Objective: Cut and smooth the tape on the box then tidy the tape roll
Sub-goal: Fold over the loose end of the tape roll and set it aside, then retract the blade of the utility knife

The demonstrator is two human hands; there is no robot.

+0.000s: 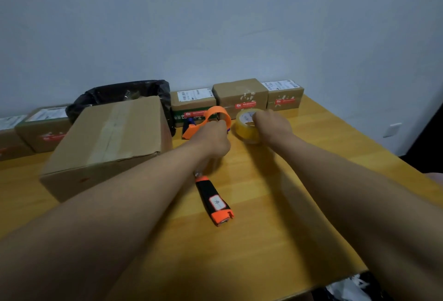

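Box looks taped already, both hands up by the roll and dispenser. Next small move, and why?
Probably seat the tape roll into the orange dispenser. The right hand grips the roll, the left hand holds the dispenser beside it, and tape already lies along the box seam. The cutter lies untouched on the table.

Labels on the small boxes [240, 95] and knife handle [217, 203] are illegible

Table [275, 204]: wood-look top, smooth, faint sheen. Large box [105, 142]: matt brown cardboard, glossy tape strip along its top. Tape roll [247, 128]: yellowish translucent plastic film, glossy. Dispenser [211, 121] and knife [215, 201]: orange plastic; knife grip matt black.
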